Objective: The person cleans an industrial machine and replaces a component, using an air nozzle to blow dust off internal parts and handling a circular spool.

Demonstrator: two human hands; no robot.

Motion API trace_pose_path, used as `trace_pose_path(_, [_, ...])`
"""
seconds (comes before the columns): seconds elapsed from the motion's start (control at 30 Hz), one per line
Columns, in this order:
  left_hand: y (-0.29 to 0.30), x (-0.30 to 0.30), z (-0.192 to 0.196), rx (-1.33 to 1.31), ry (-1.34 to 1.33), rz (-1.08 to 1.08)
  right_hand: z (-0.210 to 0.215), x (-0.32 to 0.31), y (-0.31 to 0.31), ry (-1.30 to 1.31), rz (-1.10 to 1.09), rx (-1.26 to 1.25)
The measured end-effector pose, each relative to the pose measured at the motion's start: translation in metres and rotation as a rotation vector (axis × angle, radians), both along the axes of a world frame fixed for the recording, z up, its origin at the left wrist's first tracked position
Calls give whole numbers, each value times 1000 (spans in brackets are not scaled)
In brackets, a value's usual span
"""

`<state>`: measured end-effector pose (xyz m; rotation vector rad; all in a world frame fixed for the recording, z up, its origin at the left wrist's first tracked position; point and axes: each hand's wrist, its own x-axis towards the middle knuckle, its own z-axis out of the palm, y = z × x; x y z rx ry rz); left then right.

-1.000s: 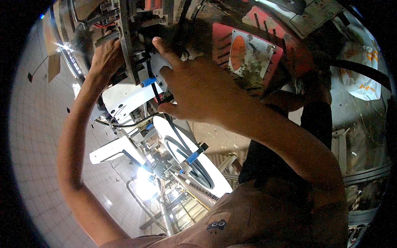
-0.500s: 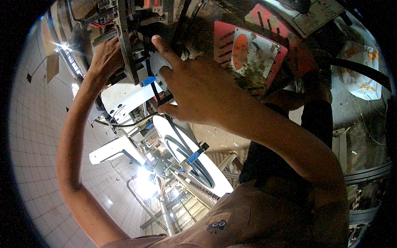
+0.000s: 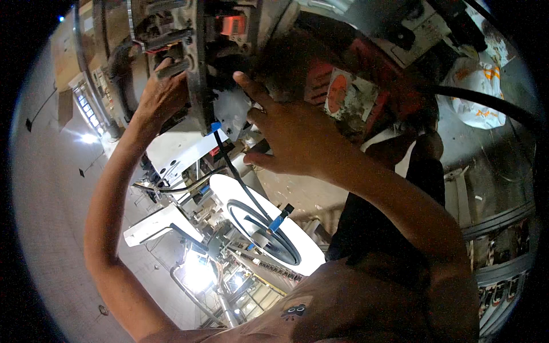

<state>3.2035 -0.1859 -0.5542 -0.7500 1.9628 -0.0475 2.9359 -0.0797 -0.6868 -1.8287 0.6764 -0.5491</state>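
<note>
Hands are both up at the machine housing (image 3: 194, 63) overhead, well apart from each other. I see my left hand (image 3: 160, 94) pressed against the metal frame's left side, fingers curled onto a grey bracket (image 3: 171, 68); whether it grips, I cannot tell. My right hand (image 3: 291, 134) is spread open, index finger touching the dark recess beside the white part (image 3: 231, 108). A black cable (image 3: 240, 183) with blue clips hangs just below

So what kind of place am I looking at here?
Most likely a factory or machine workshop. Both hands, left hand and right hand, work on a metal machine assembly, with black cables and white machine housings below.
</note>
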Motion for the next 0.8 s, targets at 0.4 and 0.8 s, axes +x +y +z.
trace_pose_path(0.4, [0,-24,-5,-31,-313,63,-9,3,4,-66,-78,-31])
trace_pose_path(0.8, [-4,23,-3,-70,171,-24,-7,1,1,-53,-66,63])
